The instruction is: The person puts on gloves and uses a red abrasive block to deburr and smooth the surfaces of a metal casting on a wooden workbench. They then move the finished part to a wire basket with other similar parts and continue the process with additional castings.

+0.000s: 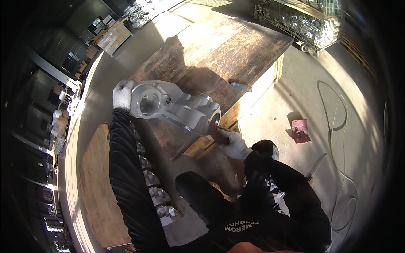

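A large silver-grey metal casting point(183, 111) with a wide round bore at its left end lies across the near part of a worn wooden table. My left hand point(122, 95), in a white glove, is closed around the rim of that left end. At the casting's right end, my gloved right hand point(235, 146) pinches a dark red pad point(218, 134), which looks like folded abrasive sheet, against the edge of a smaller bore. Part of the pad is hidden by my fingers. A tool with a blue-grey handle point(241, 86) rests near the table's right edge.
The wooden tabletop point(236, 42) stretches away ahead. On the floor to the right lie a red sheet point(300, 130) and a loose cable point(345, 177). A wire cage cart point(325, 31) stands far right. Several castings point(158, 195) sit beside a wooden board point(95, 189) at left.
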The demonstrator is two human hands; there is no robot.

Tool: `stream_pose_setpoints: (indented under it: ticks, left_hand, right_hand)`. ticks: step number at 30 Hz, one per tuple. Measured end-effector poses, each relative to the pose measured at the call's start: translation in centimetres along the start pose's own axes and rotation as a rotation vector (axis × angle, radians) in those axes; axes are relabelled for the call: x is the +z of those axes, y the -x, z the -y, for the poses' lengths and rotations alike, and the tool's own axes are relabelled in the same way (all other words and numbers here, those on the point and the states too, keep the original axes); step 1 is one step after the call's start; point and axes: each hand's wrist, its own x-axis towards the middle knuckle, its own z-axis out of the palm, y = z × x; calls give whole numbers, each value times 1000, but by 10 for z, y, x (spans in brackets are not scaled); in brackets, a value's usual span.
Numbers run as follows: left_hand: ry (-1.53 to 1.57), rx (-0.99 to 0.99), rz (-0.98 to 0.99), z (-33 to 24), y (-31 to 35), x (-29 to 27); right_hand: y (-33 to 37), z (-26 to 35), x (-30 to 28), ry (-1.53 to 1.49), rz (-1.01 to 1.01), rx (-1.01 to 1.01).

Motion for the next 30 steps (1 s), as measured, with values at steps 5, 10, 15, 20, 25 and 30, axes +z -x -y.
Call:
stream_pose_setpoints:
  ticks: [5, 10, 15, 20, 25, 30]
  left_hand:
    - [-152, -11, -101, -3, 1, 4]
    - [-98, 28, -107, 5, -1, 4]
    - [-124, 52, -122, 6, -5, 3]
    - [-122, 47, -123, 3, -2, 5]
    - [-124, 68, -147, 8, -1, 3]
    - [-250, 67, -124, 16, -6, 0]
  right_hand:
    - [1, 2, -7, 773, -5, -375]
    - [0, -6, 7, -625, -57, 312]
    - [-5, 15, 18, -1395, -73, 489]
    - [-2, 22, 1, 259, -50, -250]
    - [-32, -32, -28, 785, 4, -677]
    - [4, -20, 8, 54, 54, -105]
